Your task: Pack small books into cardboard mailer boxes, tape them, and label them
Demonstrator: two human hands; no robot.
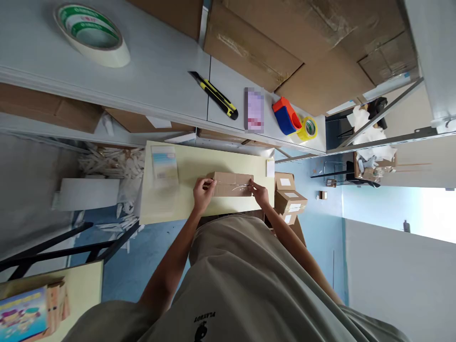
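A small brown cardboard box [232, 184] lies on the pale yellow table [199, 166] in front of me. My left hand [203, 191] grips the box's left end, fingers curled over its edge. At the right end my right hand [259, 193] pinches a strip of clear tape against the box. A sheet of labels [164, 165] lies on the table to the left of the box.
A grey shelf [160, 71] above the table carries a large tape roll [93, 34], a yellow-black utility knife [215, 95], a phone [254, 109], a red-blue tape dispenser [287, 115] and a yellow tape roll [308, 128]. Labelled small boxes [289, 195] are stacked right of the table. Large cartons [285, 42] stand behind.
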